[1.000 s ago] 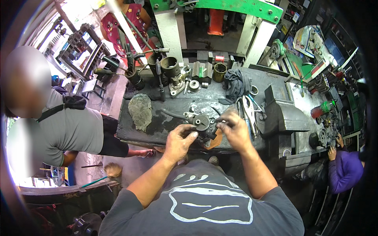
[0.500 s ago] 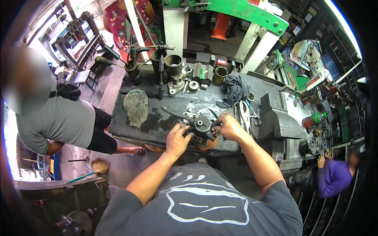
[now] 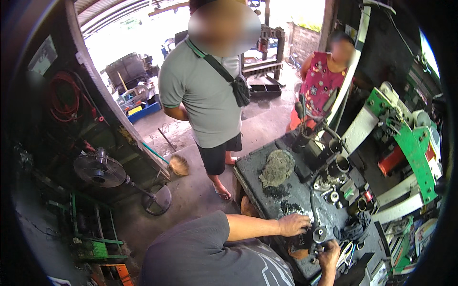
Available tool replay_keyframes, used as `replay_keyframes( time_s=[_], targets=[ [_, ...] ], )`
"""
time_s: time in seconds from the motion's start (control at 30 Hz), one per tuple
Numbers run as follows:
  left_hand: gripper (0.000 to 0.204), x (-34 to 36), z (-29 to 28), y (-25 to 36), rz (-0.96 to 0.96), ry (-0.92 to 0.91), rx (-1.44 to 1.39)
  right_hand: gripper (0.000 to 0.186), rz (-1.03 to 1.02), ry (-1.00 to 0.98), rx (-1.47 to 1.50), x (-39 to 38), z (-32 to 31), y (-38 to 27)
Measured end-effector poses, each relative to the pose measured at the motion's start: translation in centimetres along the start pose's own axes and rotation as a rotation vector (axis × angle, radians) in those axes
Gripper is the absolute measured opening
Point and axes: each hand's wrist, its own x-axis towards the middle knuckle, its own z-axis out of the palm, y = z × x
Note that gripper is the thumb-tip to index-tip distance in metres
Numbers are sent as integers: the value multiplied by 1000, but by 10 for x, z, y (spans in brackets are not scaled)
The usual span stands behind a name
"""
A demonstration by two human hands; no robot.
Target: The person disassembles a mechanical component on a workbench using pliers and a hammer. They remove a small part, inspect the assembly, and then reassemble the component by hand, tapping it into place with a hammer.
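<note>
A black round machine part [image 3: 319,234] with a pale centre lies on the dark workbench [image 3: 250,174]. From it a black hose [image 3: 314,207] runs toward the far side of the bench. My left hand [image 3: 293,224] is closed on the left side of this part, its fingertips partly hidden. Against the near right side, my right hand [image 3: 329,255] has its fingers curled in a pinch; what they hold is too small to make out. Below the part lies a brownish-orange piece [image 3: 298,253].
A grey rag [image 3: 277,168], a dark cloth [image 3: 357,228], metal cans [image 3: 339,165] and hand tools lie on the bench. A person in a grey shirt [image 3: 202,90] stands beyond its left end; another in a red flowered top [image 3: 321,81] stands behind. A fan [image 3: 100,169] stands left.
My view has swung to the left, so the bench and hands now appear lower right. Both hands stay at the machine part. The grey-shirted person now shows more fully.
</note>
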Motion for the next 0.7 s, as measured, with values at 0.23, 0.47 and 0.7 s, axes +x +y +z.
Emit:
replay_keyframes(
  time_s=[0.23, 0.47, 0.7],
  targets=[
    [33, 2, 4, -1, -35, 54, -92, 22, -63, -59, 20, -8, -2, -8],
    [31, 7, -4, -1, -35, -13, -114, 17, -87, 31, 38, -10, -8, -14],
    [33, 17, -28, 15, -128, -138, -54, 25, 126, 91, 80, -14, 16, -9]
  ],
)
